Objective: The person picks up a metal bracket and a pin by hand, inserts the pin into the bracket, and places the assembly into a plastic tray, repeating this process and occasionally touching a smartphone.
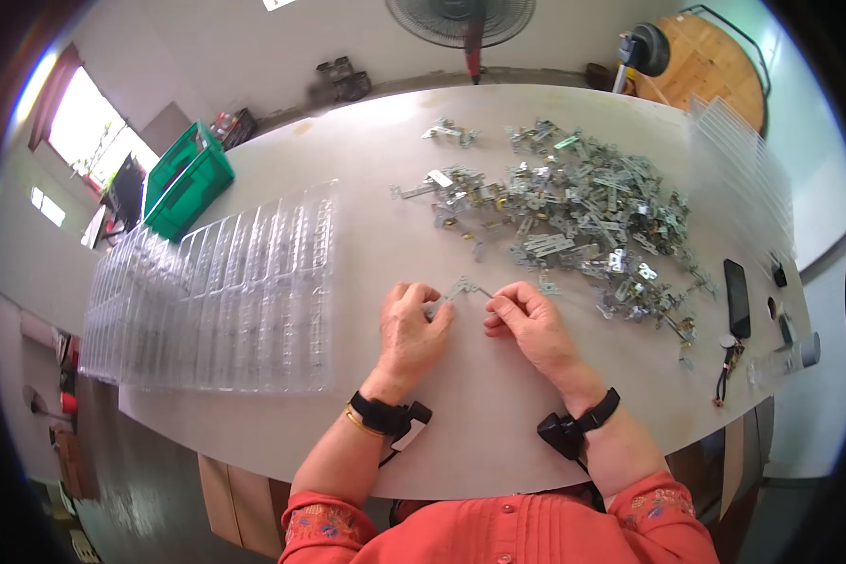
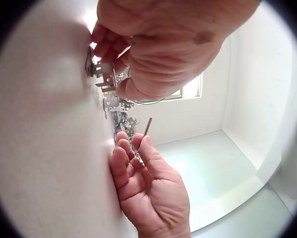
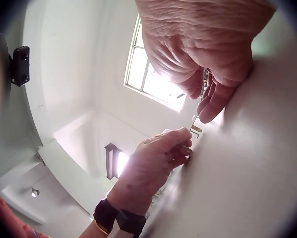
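Close over the table in front of me, my left hand [image 1: 414, 329] pinches a small stamped metal bracket [image 2: 106, 79] between thumb and fingers. Flat faces with holes and bent tabs show on it in the left wrist view. My right hand [image 1: 533, 327] is just to the right, thumb and forefinger gripping a thin, straight metal pin [image 2: 148, 127] whose free end sticks up. Another grey angled metal piece [image 1: 462, 284] shows between the two hands in the head view. The palm of the right hand faces up in the left wrist view.
A large heap of metal brackets [image 1: 583, 207] spreads over the table's right half. Clear compartment trays [image 1: 254, 291] lie at left, a green crate [image 1: 188, 183] behind them. More clear trays [image 1: 743, 179] stand far right, near a phone [image 1: 737, 299] and keys [image 1: 727, 357].
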